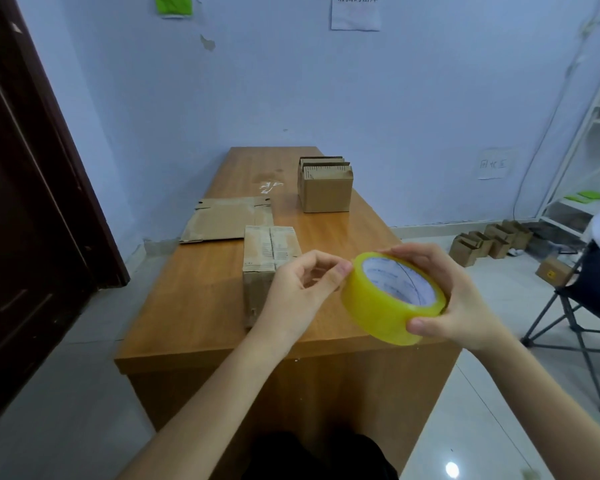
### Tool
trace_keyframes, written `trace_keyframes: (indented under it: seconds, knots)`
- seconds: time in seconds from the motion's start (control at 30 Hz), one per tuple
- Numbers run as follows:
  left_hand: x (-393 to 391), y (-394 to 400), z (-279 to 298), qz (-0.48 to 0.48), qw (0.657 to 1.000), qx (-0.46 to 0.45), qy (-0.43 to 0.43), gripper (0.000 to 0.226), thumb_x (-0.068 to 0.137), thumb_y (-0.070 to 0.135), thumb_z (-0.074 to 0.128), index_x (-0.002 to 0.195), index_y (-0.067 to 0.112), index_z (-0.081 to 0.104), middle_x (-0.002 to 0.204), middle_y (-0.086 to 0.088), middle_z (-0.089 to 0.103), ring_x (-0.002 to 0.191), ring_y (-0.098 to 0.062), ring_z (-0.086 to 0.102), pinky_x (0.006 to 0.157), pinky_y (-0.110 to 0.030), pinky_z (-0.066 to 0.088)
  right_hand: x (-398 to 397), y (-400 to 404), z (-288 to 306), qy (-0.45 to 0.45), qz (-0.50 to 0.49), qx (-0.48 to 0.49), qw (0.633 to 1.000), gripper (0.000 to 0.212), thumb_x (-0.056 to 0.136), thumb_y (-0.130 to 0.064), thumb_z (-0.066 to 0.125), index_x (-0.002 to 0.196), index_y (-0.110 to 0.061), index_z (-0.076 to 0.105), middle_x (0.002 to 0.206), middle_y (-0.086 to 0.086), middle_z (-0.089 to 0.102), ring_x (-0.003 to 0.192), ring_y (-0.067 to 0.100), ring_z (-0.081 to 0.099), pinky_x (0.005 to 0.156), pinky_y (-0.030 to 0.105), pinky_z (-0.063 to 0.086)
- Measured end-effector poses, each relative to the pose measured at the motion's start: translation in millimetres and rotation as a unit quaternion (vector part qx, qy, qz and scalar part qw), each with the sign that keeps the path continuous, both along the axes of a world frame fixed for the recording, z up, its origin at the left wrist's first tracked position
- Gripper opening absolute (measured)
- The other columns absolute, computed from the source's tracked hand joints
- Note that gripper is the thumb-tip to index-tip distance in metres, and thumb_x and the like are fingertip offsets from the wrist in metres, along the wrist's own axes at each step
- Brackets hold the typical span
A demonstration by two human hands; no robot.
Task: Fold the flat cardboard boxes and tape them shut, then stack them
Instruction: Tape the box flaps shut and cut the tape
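Note:
My right hand (454,299) grips a yellow roll of clear tape (388,306) above the near right part of the wooden table (194,306). The fingertips of my left hand (302,289) pinch at the roll's left rim. Just behind my left hand stands a folded cardboard box (267,258) with its top flaps closed. A flat unfolded box (226,220) lies beyond it on the left side. Farther back on the right sits an open box (326,192) holding several flat cardboards upright.
A dark door (32,202) stands to the left. A folding chair (575,306) with a person seated is at the right. Several small boxes (489,244) lie on the floor by a white shelf (589,150).

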State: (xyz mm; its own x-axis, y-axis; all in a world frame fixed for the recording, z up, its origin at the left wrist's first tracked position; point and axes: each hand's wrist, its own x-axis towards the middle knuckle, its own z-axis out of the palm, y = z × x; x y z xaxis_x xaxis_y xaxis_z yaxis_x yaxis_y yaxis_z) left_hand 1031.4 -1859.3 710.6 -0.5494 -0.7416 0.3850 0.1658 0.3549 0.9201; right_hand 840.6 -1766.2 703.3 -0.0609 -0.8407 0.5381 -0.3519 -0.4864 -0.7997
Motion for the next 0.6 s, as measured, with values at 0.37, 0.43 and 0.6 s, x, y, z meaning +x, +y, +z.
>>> trace_keyframes:
  seconds: [0.37,0.43,0.6]
  knots:
    - [-0.4,0.7,3.1,0.183,0.968,-0.160,-0.065,0.010,0.097,0.021,0.048,0.089,0.017,0.053,0.082,0.009,0.058,0.077,-0.005,0.055,0.066,-0.019,0.045,37.3,-13.0,-9.9,-0.045,-0.069,-0.059,0.995,0.056,0.066,-0.069,0.068,0.104,-0.029,0.058,0.135,0.006,0.053,0.120,0.017,0.055,0.087,0.026,0.050]
    - [-0.7,-0.7,5.5,0.201,0.966,-0.150,-0.062,0.009,0.097,0.020,0.047,0.090,0.017,0.052,0.084,0.009,0.058,0.080,-0.007,0.055,0.066,-0.018,0.044,47.1,-16.9,-14.2,-0.058,-0.116,-0.097,0.987,0.047,0.067,-0.054,0.069,0.099,-0.020,0.057,0.129,0.006,0.057,0.121,0.018,0.054,0.090,0.025,0.048]
    - [1.3,-4.9,3.0,0.229,0.959,-0.151,-0.074,0.009,0.097,0.019,0.047,0.089,0.017,0.050,0.084,0.009,0.056,0.079,-0.005,0.054,0.065,-0.016,0.043,62.8,-26.1,-20.2,-0.095,-0.157,-0.148,0.972,0.034,0.072,-0.042,0.067,0.082,-0.014,0.051,0.106,-0.004,0.065,0.119,0.019,0.056,0.091,0.025,0.046]
